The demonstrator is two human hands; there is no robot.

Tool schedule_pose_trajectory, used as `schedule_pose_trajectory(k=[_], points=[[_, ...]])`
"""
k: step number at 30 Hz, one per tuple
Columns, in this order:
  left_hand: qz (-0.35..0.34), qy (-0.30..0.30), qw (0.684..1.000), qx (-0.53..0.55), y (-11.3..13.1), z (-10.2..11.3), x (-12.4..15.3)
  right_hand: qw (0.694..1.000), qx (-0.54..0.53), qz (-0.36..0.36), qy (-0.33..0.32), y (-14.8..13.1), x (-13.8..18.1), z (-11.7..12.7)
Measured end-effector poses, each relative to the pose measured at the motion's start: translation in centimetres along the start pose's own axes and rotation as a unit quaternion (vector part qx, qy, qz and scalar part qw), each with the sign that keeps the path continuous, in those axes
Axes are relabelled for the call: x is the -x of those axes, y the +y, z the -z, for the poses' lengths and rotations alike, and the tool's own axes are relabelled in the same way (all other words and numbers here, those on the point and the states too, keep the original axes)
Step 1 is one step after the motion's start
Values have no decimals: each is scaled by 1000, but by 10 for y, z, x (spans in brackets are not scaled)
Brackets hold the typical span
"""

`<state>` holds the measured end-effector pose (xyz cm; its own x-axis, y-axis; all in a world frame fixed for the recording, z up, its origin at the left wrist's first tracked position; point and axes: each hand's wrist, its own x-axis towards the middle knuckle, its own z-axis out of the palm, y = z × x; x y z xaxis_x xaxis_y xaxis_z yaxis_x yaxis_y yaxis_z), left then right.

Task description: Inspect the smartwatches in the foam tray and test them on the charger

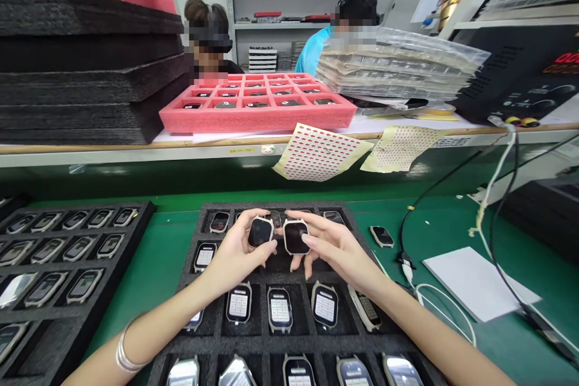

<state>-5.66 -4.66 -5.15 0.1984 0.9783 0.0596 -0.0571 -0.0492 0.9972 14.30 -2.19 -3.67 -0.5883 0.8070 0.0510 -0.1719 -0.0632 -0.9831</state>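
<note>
My left hand (246,241) grips a smartwatch case (261,233) with a dark screen and no strap, fingers along its top and thumb at its lower edge. Beside it, my right hand (323,241) holds a second smartwatch case (296,237), its thumb on the right side of the dark screen. Both watches are raised over a black foam tray (212,339). In the tray's compartments lie several more watch cases, among them a lit watch (280,309) showing a white grid. My hands and forearms hide part of the tray.
Left stands another foam tray (113,280) of watches. A single watch (382,236), cables (446,307) and a white sheet (479,283) lie at right. On the shelf sit a pink foam tray (257,119), stacked black foam (76,96) and plastic trays (389,66). Two people are behind it.
</note>
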Motion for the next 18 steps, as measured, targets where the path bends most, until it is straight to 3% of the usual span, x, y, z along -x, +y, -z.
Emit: schedule_pose_trajectory(k=[8,18], points=[[-34,-11,991,-127,1,3,7,1000,-3,-2,-16,-2,-1,2],[-47,-4,992,-120,2,0,6,999,-10,-6,-31,0,1,2]])
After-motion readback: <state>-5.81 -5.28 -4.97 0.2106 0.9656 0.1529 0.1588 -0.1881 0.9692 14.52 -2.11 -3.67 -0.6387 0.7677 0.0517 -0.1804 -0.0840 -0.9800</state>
